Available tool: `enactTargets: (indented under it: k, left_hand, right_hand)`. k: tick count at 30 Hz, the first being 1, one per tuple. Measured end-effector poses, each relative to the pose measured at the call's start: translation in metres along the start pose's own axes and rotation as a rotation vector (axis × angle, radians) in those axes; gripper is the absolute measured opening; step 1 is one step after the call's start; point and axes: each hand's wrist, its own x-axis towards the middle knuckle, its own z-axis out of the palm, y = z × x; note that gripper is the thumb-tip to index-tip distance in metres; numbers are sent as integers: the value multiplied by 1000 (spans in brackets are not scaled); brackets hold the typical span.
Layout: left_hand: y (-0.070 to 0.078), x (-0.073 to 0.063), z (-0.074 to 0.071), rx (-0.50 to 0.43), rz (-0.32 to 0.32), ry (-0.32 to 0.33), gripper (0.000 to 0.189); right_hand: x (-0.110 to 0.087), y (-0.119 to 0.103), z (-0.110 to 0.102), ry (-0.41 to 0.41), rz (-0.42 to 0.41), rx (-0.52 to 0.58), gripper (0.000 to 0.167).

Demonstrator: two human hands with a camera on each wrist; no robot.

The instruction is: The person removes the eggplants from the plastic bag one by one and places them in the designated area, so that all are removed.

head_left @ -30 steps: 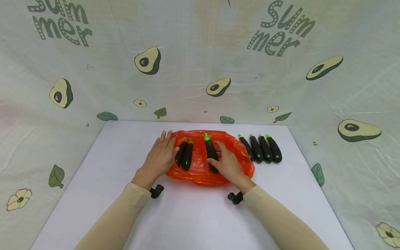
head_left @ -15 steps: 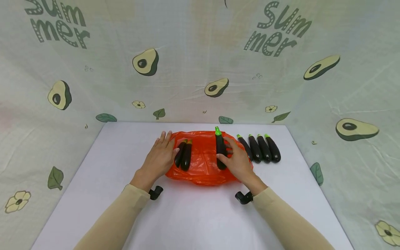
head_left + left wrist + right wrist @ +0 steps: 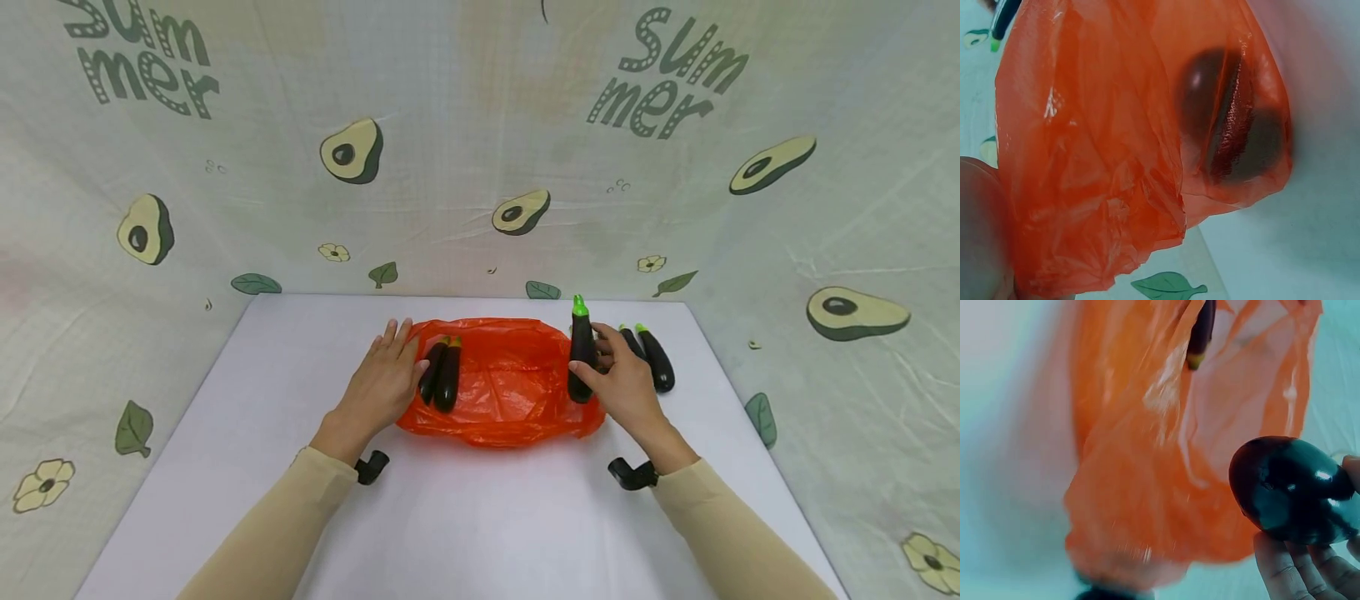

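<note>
With curled fingers and thumb, my right hand (image 3: 628,382) grips a dark purple eggplant (image 3: 582,354) with a bright green stem. The eggplant is upright in the head view and overlaps the right end of a spread red plastic bag (image 3: 502,387). Its rounded, shiny bottom (image 3: 1291,494) fills much of the right wrist view's lower right. My left hand (image 3: 381,375) rests at the bag's left edge with its fingers straight. Two eggplants (image 3: 447,379) lie side by side inside the bag, near my left thumb. They show dark through the thin plastic in the left wrist view.
More eggplants (image 3: 657,360) stand in a row on the white table (image 3: 480,517) right of the bag, some hidden behind my right hand. A printed cloth (image 3: 442,150) hangs behind and at both sides of the table.
My right hand has lifted the eggplant and carried it right, from over the bag's middle to its right end. My left hand has stayed at the bag's left edge.
</note>
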Motion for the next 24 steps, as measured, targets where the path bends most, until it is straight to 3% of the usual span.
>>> enactTargets:
  k: [11, 17, 24]
  left_hand:
    - [-2, -1, 2, 88, 30, 7, 62]
    - [-4, -3, 1, 93, 24, -1, 63]
    - [-7, -5, 2, 75, 14, -13, 64]
  right_hand:
    - [-15, 25, -30, 37, 64, -72, 75]
    - [-26, 42, -37, 61, 93, -124, 76]
    - [-38, 58, -42, 9, 168, -163, 78]
